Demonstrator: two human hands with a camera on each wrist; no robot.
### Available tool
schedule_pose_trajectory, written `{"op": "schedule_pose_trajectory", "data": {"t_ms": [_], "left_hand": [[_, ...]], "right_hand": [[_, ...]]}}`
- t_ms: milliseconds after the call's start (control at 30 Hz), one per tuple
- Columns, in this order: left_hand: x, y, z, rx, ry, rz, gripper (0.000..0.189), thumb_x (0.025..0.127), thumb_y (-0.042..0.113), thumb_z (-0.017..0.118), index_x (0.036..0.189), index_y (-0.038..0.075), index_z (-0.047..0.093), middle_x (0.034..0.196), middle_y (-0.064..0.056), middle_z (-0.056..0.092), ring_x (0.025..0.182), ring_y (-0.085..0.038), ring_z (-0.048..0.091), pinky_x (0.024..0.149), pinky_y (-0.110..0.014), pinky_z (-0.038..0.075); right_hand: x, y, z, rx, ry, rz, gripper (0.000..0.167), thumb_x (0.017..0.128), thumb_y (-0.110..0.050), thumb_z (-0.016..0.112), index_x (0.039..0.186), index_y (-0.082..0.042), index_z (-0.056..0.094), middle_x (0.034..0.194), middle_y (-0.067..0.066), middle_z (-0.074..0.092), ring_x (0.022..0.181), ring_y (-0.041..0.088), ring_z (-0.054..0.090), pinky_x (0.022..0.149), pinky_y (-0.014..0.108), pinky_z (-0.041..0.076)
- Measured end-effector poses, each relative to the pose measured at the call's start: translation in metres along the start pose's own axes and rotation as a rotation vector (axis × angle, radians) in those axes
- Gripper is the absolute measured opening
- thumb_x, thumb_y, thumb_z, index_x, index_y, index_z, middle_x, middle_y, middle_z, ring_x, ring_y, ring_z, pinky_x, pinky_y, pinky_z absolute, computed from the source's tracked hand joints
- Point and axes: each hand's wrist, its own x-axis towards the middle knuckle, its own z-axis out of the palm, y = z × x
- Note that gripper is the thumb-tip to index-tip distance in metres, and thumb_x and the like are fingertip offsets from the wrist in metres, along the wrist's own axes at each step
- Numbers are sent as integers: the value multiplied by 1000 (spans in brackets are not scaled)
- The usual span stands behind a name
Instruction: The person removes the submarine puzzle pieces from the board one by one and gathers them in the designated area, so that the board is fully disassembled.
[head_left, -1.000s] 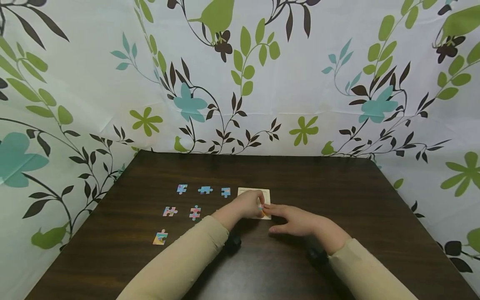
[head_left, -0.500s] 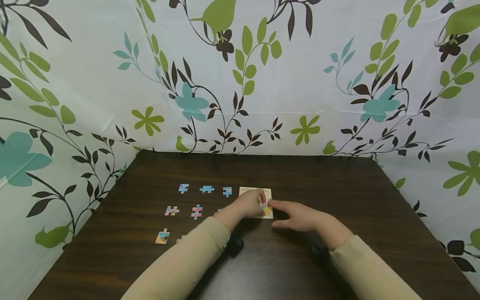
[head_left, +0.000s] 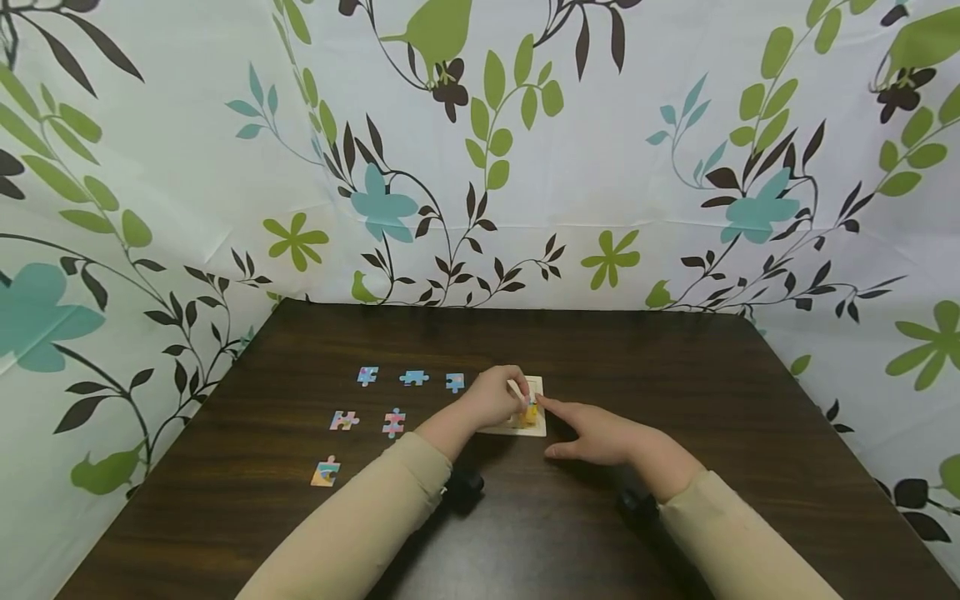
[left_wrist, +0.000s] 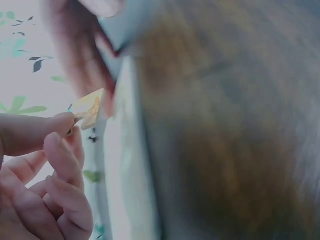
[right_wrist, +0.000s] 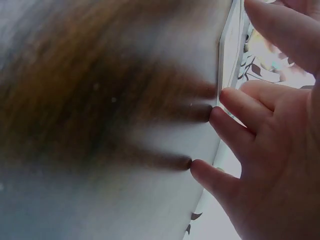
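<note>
My left hand (head_left: 497, 396) hovers over a pale, shallow puzzle tray (head_left: 536, 430). Between its thumb and index finger it pinches a puzzle piece (left_wrist: 91, 109), whose yellow and orange face is tilted in the left wrist view. Yellow shows at the tray's right part in the head view, right by these fingertips. My right hand (head_left: 592, 429) lies at the tray's right side, fingers spread and fairly straight. Its index fingertip reaches the tray's edge, and in the right wrist view other fingertips (right_wrist: 202, 167) rest on the table. The left hand hides much of the tray.
On the dark wooden table (head_left: 637, 358), left of the tray, several loose pieces lie spread out: a blue piece (head_left: 414, 378), a pink piece (head_left: 393, 422) and a yellow-blue piece (head_left: 326, 472) among them. My left sleeve hides part of that area. A leaf-patterned cloth (head_left: 525, 167) hangs behind the table.
My left hand has drawn back slightly up and left from the tray's right part, uncovering more yellow there. The right hand moved slightly right early on, then stayed at the tray's edge.
</note>
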Motion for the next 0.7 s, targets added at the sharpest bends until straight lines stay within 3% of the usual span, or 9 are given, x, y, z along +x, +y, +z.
{"op": "schedule_pose_trajectory", "data": {"t_ms": [167, 300, 567, 700], "left_hand": [[-13, 4, -24, -11, 8, 24, 7, 87, 4, 71, 89, 7, 66, 68, -6, 63, 53, -15, 55, 49, -27, 43], [-30, 1, -46, 11, 19, 34, 5, 88, 5, 71, 89, 7, 66, 68, -8, 62, 51, -15, 52, 49, -28, 42], [-70, -15, -80, 37, -31, -25, 11, 87, -2, 67, 83, 8, 63, 72, -13, 64, 53, -18, 51, 50, -29, 42], [-88, -24, -88, 74, -60, -68, 15, 87, 0, 69, 81, 11, 61, 73, -6, 63, 56, -17, 50, 52, -30, 43]], "right_hand": [[0, -2, -2, 3, -4, 29, 81, 90, -41, 71, 155, -14, 32, 153, 11, 38, 138, 30, 38, 108, 52, 32], [0, -3, -2, 7, -4, 49, 80, 90, -41, 71, 155, -13, 32, 153, 11, 38, 138, 30, 37, 109, 51, 31], [-2, -5, 0, 1, 2, 48, 80, 90, -39, 72, 155, -13, 32, 154, 10, 37, 139, 29, 36, 109, 50, 31], [-2, -5, 0, -5, 4, 47, 80, 90, -39, 72, 155, -13, 32, 154, 10, 37, 139, 29, 36, 109, 50, 31]]}}
